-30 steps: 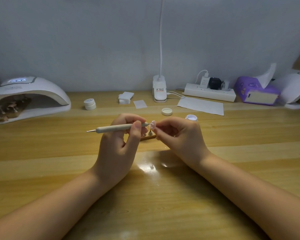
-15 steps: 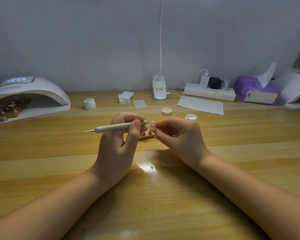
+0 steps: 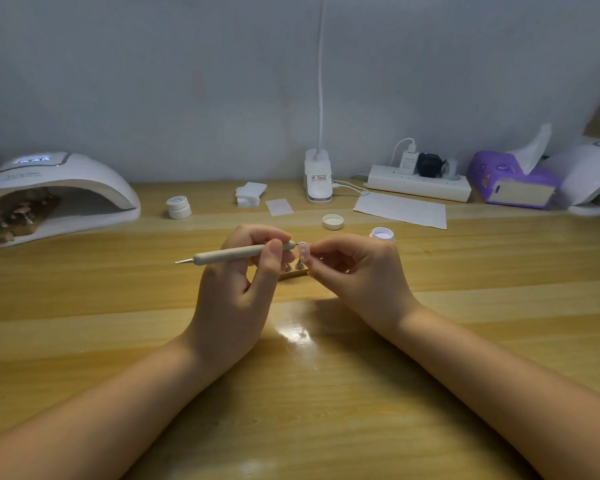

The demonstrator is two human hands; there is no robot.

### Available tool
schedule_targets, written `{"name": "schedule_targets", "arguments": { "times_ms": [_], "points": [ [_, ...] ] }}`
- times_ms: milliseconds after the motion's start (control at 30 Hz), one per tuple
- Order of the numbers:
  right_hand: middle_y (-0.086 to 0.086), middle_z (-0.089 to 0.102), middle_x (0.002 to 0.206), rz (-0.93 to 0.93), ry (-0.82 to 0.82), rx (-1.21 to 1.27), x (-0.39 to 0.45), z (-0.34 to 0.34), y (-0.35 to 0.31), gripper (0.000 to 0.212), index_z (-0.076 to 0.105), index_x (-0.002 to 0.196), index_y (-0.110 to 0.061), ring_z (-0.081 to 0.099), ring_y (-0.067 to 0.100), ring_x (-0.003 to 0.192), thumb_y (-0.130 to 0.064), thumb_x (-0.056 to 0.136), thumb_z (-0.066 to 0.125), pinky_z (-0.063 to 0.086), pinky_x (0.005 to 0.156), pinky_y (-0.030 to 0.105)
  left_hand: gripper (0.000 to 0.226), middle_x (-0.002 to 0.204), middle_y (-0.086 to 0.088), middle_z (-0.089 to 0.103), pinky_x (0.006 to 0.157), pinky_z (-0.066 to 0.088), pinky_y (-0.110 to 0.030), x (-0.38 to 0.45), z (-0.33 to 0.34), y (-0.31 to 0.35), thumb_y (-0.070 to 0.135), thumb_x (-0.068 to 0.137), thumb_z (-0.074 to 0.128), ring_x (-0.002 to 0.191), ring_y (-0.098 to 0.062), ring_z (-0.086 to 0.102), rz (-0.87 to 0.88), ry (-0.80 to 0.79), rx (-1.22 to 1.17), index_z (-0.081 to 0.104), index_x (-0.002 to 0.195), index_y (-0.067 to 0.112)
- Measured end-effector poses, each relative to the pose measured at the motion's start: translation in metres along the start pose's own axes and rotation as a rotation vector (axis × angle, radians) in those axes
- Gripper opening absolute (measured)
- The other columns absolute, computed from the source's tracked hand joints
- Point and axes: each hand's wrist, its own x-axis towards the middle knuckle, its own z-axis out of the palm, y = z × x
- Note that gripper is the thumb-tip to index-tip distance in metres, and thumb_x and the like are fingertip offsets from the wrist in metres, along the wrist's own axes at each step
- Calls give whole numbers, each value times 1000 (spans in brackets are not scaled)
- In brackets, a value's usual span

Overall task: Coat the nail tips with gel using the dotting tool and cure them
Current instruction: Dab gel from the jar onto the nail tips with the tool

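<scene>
Starting at the far left, the curing lamp [image 3: 54, 192] sits lit on the table [image 3: 84, 306], with what look like earlier nail stands [image 3: 18, 216] parked under its arch, so part of the batch seems already coated and set to cure. Next right, a closed white jar [image 3: 178, 207] stands well apart from the work. At centre, the left hand [image 3: 238, 292] pinches the dotting tool [image 3: 236, 253] between thumb and fingers, its working end touching the nail tip [image 3: 302, 252]. That tip is pinched in the fingertips of the right hand [image 3: 364, 275], raised above a small wooden holder [image 3: 293, 271] with 2 bare metal pegs showing. Behind lie a loose lid [image 3: 333, 222] and the open gel pot [image 3: 381, 234]. Judged from this, coating of this tip is under way; its curing, and perhaps further tips, remain.
</scene>
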Motion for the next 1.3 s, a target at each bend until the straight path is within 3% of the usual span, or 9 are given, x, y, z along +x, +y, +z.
{"name": "schedule_targets", "arguments": {
  "times_ms": [600, 833, 1100, 1300],
  "points": [
    [4, 72, 77, 15, -21, -12, 0, -1, -2, 10, 75, 90, -5, 65, 20, 65, -13, 85, 71, 54, 61, 41, 18, 89, 5, 68, 72, 56, -26, 1, 0, 0, 28, 94, 47, 85, -12, 68, 20, 56, -53, 59, 101, 17],
    [6, 72, 76, 8, -12, -10, 0, -1, -1, 10, 75, 90, -4, 65, 23, 64, -12, 85, 72, 53, 61, 44, 16, 89, 6, 66, 72, 52, -17, 0, 1, 0, 24, 92, 47, 84, -9, 67, 60, 15, -62, 59, 98, 16],
    [5, 73, 75, 17, 15, -3, 0, 0, -1, 7, 76, 88, -4, 65, 17, 63, -8, 82, 74, 55, 61, 37, 16, 88, 2, 67, 73, 53, -21, -1, 1, -2, 28, 92, 46, 83, -12, 67, 28, -14, -39, 59, 97, 21],
    [7, 73, 79, 16, -2, -8, 0, -1, 0, 10, 75, 91, -3, 68, 21, 68, -9, 83, 73, 55, 64, 42, 15, 88, 1, 67, 73, 53, -20, -1, 0, -1, 28, 92, 46, 84, -13, 67, 21, -16, -44, 59, 97, 22]
  ]
}}
